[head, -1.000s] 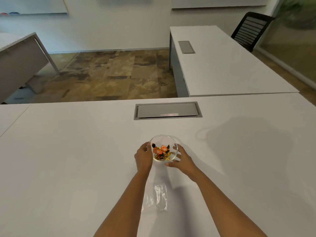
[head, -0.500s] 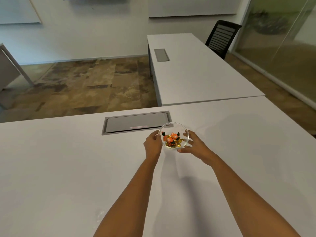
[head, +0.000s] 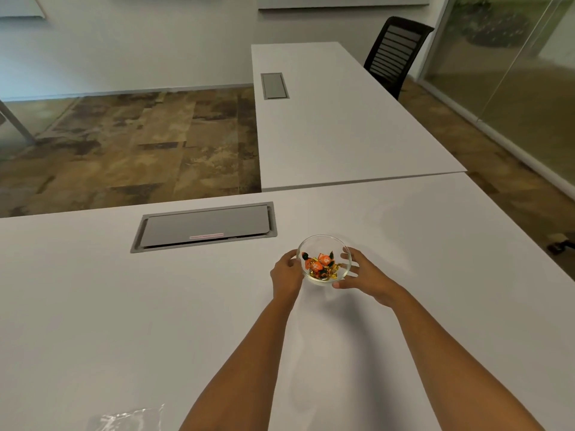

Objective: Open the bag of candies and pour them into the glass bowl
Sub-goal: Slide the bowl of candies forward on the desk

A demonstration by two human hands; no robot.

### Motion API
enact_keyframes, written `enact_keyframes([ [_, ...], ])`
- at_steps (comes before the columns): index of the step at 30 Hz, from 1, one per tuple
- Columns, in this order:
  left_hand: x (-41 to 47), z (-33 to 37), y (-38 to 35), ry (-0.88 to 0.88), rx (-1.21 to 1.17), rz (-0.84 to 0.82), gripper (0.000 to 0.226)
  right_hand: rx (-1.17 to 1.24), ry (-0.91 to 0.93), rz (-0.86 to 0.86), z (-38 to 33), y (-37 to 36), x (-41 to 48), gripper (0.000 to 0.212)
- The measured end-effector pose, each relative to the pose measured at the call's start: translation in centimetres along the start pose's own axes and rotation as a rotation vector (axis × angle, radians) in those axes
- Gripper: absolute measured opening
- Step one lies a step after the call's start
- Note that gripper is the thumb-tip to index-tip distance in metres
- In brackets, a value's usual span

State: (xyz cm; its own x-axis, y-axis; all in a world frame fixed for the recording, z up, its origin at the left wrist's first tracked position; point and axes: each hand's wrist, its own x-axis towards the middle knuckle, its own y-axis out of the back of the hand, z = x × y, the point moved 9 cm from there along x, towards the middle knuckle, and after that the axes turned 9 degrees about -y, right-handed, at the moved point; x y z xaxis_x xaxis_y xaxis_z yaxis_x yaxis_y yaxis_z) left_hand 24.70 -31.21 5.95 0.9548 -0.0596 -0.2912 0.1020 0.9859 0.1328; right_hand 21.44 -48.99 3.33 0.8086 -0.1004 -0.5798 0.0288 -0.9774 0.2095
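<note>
A small glass bowl (head: 326, 246) sits on the white table (head: 124, 306), holding several orange, gold and dark wrapped candies (head: 321, 265). My left hand (head: 285, 274) cups its left side and my right hand (head: 364, 273) cups its right side, fingers touching the glass. The clear plastic bag (head: 127, 418) lies flat and looks empty near the table's front edge, far to the left of my arms.
A grey cable hatch (head: 205, 227) is set into the table just left of and behind the bowl. A second white desk (head: 336, 126) joins at the far side, with a black chair (head: 395, 51) behind it. A glass wall runs along the right.
Both hands have pushed the bowl away from me and to the right across the table. The empty bag stayed behind and now lies at the lower left.
</note>
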Motion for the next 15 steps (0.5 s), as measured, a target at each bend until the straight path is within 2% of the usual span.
enact_keyframes([
  [15, 1.3, -2.5, -4.4, 0.045, 0.002, -0.01, 0.039, -0.021, -0.073, -0.047, 3.1, 3.4, 3.3, 0.096],
])
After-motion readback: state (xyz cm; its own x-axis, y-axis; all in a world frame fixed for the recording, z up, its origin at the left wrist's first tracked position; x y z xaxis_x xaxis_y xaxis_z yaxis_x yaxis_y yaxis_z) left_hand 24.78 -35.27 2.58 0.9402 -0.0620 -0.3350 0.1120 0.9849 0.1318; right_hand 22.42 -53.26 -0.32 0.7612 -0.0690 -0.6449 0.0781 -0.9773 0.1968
